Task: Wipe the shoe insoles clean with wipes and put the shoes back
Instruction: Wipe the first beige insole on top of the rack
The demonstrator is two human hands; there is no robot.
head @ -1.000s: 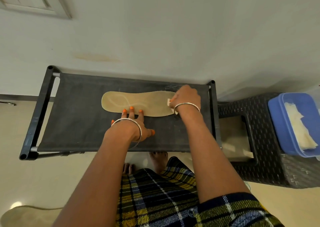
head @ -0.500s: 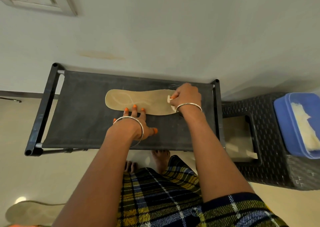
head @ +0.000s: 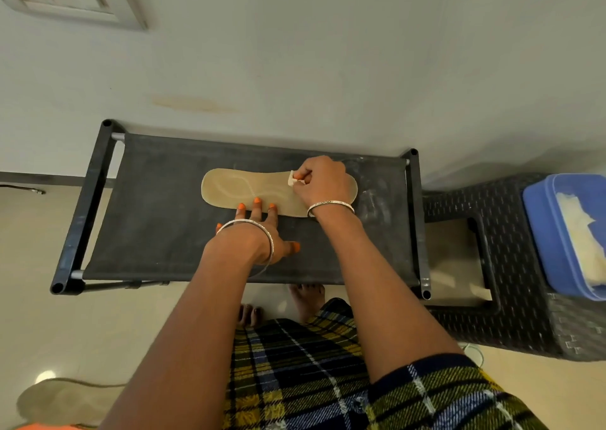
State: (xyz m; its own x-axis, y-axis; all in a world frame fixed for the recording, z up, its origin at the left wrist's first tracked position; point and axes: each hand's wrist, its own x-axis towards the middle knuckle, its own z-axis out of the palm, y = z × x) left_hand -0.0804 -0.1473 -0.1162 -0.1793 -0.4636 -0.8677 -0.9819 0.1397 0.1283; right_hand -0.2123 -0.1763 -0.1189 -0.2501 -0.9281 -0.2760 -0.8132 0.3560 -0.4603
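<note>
The right hand (head: pixel 323 180) pinches a wipe (head: pixel 292 178) against the insole (head: pixel 236 188). The left hand (head: pixel 266 230), fingers (head: pixel 259 213) straight, presses its 6 o'clock edge. Bare rack (head: pixel 157 219) fabric lies open at 9 and 6 o'clock. The wall (head: pixel 328 68) stands close at 12, a blue tub (head: pixel 541 232) at 3.

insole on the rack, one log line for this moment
step: wipe insole | right hand: pinches wipe on insole | left hand: fingers press insole edge | insole: flat on rack
</note>
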